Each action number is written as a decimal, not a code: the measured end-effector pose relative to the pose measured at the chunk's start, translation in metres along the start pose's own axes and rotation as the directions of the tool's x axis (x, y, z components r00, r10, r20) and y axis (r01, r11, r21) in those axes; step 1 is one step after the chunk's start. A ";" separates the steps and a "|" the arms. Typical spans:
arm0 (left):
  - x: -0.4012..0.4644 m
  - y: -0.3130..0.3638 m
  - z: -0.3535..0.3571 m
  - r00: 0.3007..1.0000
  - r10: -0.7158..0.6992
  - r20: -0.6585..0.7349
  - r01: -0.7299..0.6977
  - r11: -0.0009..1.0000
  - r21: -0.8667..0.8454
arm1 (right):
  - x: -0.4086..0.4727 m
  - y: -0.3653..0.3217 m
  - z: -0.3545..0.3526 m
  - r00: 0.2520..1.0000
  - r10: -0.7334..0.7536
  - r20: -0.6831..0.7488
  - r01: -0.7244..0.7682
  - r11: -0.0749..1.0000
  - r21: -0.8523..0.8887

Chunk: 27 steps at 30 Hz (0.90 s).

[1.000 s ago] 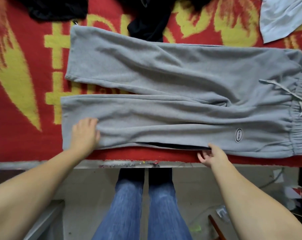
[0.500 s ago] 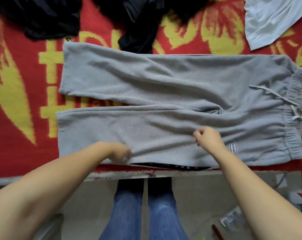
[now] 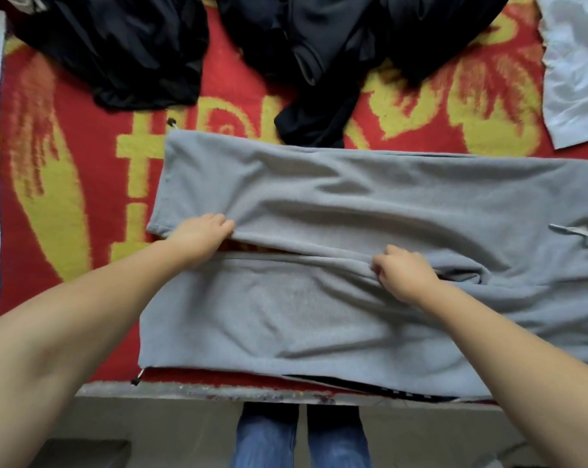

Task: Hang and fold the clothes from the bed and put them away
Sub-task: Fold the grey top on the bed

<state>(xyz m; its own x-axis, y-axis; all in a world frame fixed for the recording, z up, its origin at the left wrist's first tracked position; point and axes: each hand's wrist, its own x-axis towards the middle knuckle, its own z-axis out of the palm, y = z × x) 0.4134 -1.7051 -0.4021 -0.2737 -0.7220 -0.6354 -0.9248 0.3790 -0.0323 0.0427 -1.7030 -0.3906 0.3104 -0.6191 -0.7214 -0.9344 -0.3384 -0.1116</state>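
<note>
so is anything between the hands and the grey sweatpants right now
Nothing visible. The left hand grips the lower edge of the far leg of the grey sweatpants directly, and the right hand pinches the same edge nearer the crotch. The black clothes lie farther back, off the pants.

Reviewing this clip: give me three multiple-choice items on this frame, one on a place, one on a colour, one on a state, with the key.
1. Where do the black clothes lie?
A. beyond the grey sweatpants
B. on the floor
C. under the person's arms

2. What colours is the blanket?
A. blue and white
B. red and yellow
C. green

3. What is the left hand doing?
A. lying flat and open
B. hanging off the bed
C. gripping the far leg's edge

Key: A, they sit at the far side of the bed; B, red ground with yellow pattern; C, fingers curl round the fabric, as the right hand does.
</note>
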 end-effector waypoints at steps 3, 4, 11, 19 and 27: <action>-0.032 -0.008 0.016 0.991 0.084 0.103 -0.073 0.992 -0.103 | -0.003 0.000 -0.007 0.999 -0.040 0.035 0.039 0.998 0.050; -0.041 -0.010 0.022 0.991 0.073 0.114 -0.051 0.981 -0.185 | -0.001 0.001 -0.012 0.999 -0.052 0.016 0.050 0.994 0.097; 0.027 -0.048 -0.023 0.932 -0.163 -0.324 0.053 0.945 -0.323 | 0.074 0.006 -0.090 0.892 0.097 -0.441 -0.006 0.979 0.203; 0.053 -0.053 -0.066 0.954 -0.269 -0.136 0.266 0.963 -0.035 | 0.090 0.005 -0.129 0.963 0.218 -0.158 -0.209 0.975 0.070; -0.052 -0.062 -0.105 0.769 -0.016 -0.640 -0.081 0.989 -0.122 | -0.033 0.017 -0.140 0.782 0.036 -0.622 0.127 0.968 0.216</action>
<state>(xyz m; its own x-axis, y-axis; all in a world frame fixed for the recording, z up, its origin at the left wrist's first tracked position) 0.4570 -1.7520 -0.2860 -0.3644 -0.9312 0.0056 -0.9250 0.3626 0.1134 0.0409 -1.7880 -0.2732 0.3176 -0.9373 -0.1433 -0.9031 -0.2529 -0.3470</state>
